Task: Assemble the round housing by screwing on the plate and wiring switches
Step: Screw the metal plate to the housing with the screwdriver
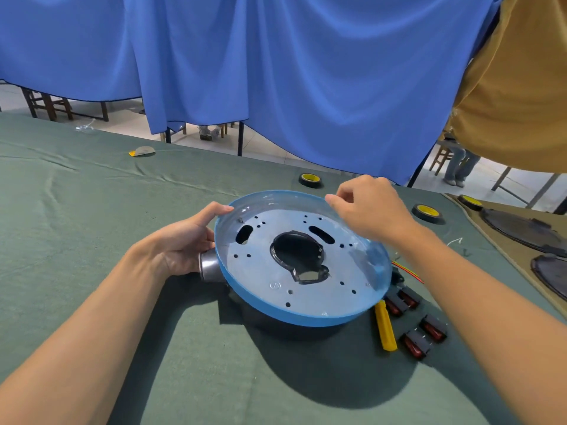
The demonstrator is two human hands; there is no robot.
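Nearest, at 4 o'clock of the housing, four black switches (425,335) with red bodies lie on the green table cloth (92,240), in two pairs. A yellow screwdriver handle (385,326) lies just beside them, its tip end hidden under the housing's edge. The round housing (291,314), blue-walled, sits mid-table, tilted so that its open side faces the wearer. The grey metal plate (260,271) lies inside on its floor, with a large central hole, two slots and many small holes. One small screw (240,220) shows at the plate's 10 o'clock. A grey stub pipe (208,266) juts from the wall at 9 o'clock. The left hand (184,243) grips the housing there, thumb hooked over the rim and palm against the stub. The right hand (368,207) is over the rim at 1 o'clock, fingers curled and forefinger tip touching the edge; whether it pinches the rim or some small piece cannot be told. Red and yellow wires (408,269) trail out at 3 o'clock. Farther, one tape roll (310,179) lies at 12 o'clock and another (428,212) at 2 o'clock. Dark round parts (521,231) lie on a tan mat at far right. A blue curtain (306,72) hangs behind.
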